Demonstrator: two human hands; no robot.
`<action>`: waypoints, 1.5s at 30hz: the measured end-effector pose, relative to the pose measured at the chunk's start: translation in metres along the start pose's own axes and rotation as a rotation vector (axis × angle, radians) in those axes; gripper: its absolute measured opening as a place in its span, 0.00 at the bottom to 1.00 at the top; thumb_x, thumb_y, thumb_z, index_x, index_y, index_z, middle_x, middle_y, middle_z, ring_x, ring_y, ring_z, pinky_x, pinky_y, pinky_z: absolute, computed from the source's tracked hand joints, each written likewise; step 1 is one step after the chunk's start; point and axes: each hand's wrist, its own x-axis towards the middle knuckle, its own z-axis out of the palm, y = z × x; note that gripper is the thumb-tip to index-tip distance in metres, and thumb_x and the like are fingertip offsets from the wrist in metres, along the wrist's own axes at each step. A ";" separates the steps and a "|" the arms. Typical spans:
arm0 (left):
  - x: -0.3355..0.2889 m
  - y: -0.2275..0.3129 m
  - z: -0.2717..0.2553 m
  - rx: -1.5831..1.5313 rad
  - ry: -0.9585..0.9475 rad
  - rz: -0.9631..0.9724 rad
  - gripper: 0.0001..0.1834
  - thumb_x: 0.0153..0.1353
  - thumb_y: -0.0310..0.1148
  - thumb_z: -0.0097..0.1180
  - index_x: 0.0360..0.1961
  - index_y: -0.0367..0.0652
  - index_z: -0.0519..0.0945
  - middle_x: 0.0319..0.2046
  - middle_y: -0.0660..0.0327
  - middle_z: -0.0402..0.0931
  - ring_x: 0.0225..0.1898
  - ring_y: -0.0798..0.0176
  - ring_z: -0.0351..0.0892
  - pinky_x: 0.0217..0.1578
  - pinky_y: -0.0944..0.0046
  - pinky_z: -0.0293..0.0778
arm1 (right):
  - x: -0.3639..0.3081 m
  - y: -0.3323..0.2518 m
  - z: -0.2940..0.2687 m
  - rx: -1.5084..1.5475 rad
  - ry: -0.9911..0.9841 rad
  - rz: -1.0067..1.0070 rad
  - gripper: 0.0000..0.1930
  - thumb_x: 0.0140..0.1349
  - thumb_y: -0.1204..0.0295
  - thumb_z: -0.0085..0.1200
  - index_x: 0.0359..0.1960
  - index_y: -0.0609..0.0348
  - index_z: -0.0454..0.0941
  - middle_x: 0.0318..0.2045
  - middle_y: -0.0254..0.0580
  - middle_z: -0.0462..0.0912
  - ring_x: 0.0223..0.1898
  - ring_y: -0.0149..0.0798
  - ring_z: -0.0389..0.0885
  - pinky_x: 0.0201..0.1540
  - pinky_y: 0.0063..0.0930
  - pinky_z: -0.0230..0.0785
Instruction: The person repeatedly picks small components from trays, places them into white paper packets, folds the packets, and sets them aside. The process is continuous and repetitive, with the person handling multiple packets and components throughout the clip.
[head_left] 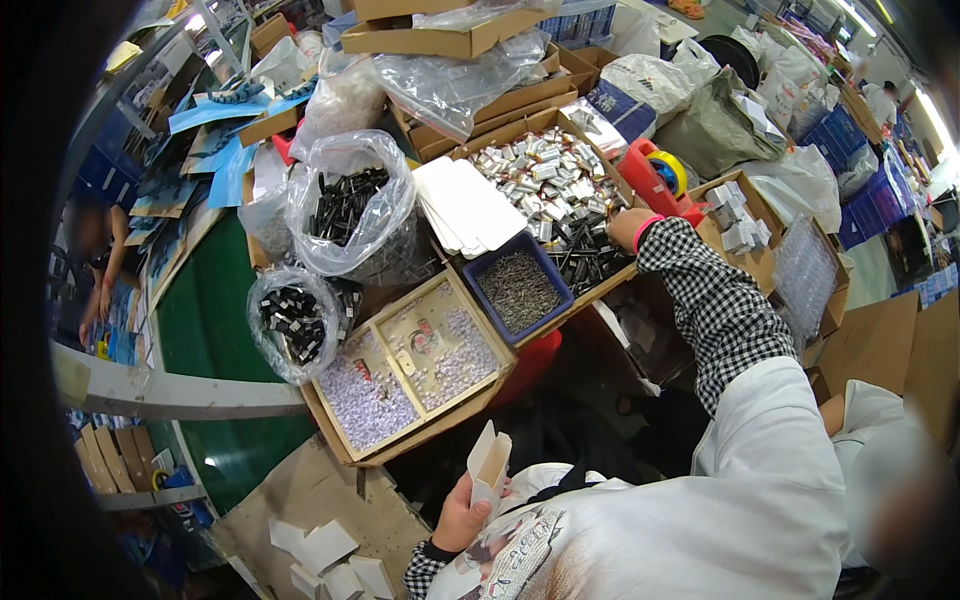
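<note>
White box point(489, 468) is in my left hand point(461, 519), in front of my chest. Long axis runs roughly up and down the view, slightly tilted; open end with raised flap points up and away from me, lower end down into my palm.

Counts: one white box held; about five more loose white boxes point(326, 546) on the cardboard point(372, 508) at lower left, some cut by the frame edge. Two clear bags of black parts, one large bag point(375, 262), one small bag point(321, 366). One wooden tray point(398, 369), two compartments, tiny pale pieces in both. One blue bin point(547, 320) of small dark metal bits. One carton point(598, 292) of silver parts, black ones at its near end. One red tape dispenser point(648, 180) beyond. White cards stacked, too many to count.

Held box sits between thumb and fingers of the left, upper part sticking out past the fingertips. Those fingers are closed around its lower part. Right hand point(630, 229) is at the carton's right edge, fingers bent down near the parts; can't tell how far open or whether they grip anything.
</note>
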 end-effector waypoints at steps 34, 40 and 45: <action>-0.012 -0.007 -0.001 -0.073 0.086 0.056 0.50 0.47 0.60 0.59 0.59 0.32 0.56 0.48 0.51 0.68 0.49 0.58 0.70 0.50 0.59 0.69 | -0.015 0.005 -0.022 0.275 0.133 0.051 0.10 0.51 0.63 0.55 0.35 0.47 0.81 0.34 0.41 0.81 0.39 0.45 0.79 0.41 0.39 0.71; -0.016 -0.013 -0.002 -0.139 0.107 0.060 0.49 0.47 0.59 0.60 0.59 0.32 0.56 0.49 0.50 0.68 0.49 0.57 0.70 0.51 0.57 0.69 | 0.007 0.020 -0.017 1.269 0.525 0.113 0.14 0.56 0.62 0.55 0.36 0.59 0.80 0.29 0.43 0.82 0.34 0.34 0.80 0.34 0.27 0.70; -0.015 -0.028 -0.004 -0.147 0.156 0.058 0.49 0.47 0.59 0.60 0.58 0.32 0.57 0.47 0.50 0.69 0.48 0.57 0.71 0.51 0.57 0.69 | 0.049 -0.004 -0.005 2.450 0.529 0.287 0.16 0.60 0.70 0.52 0.48 0.64 0.72 0.37 0.44 0.79 0.37 0.39 0.80 0.40 0.30 0.75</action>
